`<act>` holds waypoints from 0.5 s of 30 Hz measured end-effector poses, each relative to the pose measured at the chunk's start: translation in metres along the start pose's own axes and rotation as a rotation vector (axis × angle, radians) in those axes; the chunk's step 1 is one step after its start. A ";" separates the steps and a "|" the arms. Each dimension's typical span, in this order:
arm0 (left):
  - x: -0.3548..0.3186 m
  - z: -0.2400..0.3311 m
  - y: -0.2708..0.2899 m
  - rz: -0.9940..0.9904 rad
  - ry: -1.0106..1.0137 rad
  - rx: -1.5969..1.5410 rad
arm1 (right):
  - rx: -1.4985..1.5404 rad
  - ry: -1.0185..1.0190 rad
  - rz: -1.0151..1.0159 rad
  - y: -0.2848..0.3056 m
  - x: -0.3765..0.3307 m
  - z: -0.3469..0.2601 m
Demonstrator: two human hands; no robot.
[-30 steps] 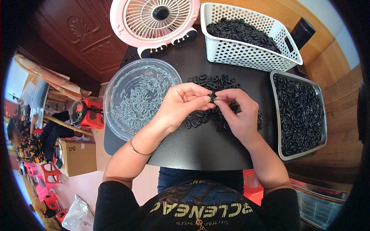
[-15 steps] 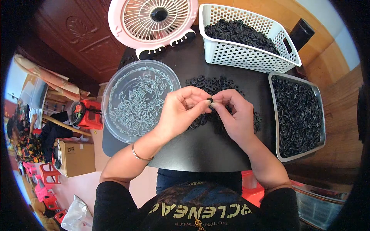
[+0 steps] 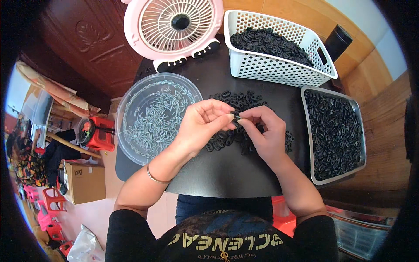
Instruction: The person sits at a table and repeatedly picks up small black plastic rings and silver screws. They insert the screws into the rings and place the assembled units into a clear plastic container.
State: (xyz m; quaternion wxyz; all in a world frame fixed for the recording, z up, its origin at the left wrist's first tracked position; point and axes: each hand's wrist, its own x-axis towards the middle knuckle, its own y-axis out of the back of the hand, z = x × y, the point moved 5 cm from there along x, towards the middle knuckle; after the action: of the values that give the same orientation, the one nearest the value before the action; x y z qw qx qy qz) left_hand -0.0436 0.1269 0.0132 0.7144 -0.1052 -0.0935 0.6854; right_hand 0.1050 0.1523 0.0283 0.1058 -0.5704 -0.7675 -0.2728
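My left hand point(image 3: 201, 124) pinches a small black plastic piece point(image 3: 236, 115) between thumb and forefinger, above the middle of the table. Its other fingers are curled in. From the other side my right hand point(image 3: 265, 129) meets it, thumb and forefinger closed at the same piece; whether a small pin sits between those tips is too small to tell. Beneath both hands lies a loose pile of similar black oval pieces point(image 3: 221, 140), partly hidden by them. Left of the hands, a clear round tub point(image 3: 119, 118) holds many small silvery pins or screws point(image 3: 159, 120).
On the right stands a metal tray point(image 3: 308, 135) full of black pieces. A white perforated basket point(image 3: 279, 71) with more of them is at the back right, beside a black cylinder point(image 3: 338, 43). A pink fan point(image 3: 180, 22) stands at the back left of the dark table point(image 3: 218, 183).
Both hands have shifted slightly left, still together at the black piece. More of the piece now shows between the fingertips. The whole view has also moved a little.
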 end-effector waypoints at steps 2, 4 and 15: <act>0.000 -0.002 -0.001 -0.001 0.009 -0.014 | -0.015 -0.002 0.018 0.000 0.000 0.001; -0.001 -0.003 -0.003 -0.002 0.012 -0.012 | -0.028 0.003 0.020 -0.001 -0.001 0.001; -0.007 0.004 -0.010 0.004 -0.149 0.274 | 0.257 -0.265 -0.079 -0.006 -0.005 0.018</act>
State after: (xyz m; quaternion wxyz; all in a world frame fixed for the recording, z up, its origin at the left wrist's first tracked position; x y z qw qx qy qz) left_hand -0.0357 0.1197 0.0197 0.7116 0.0441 -0.0517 0.6993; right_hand 0.1035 0.1564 0.0085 0.0649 -0.5525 -0.8251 -0.0990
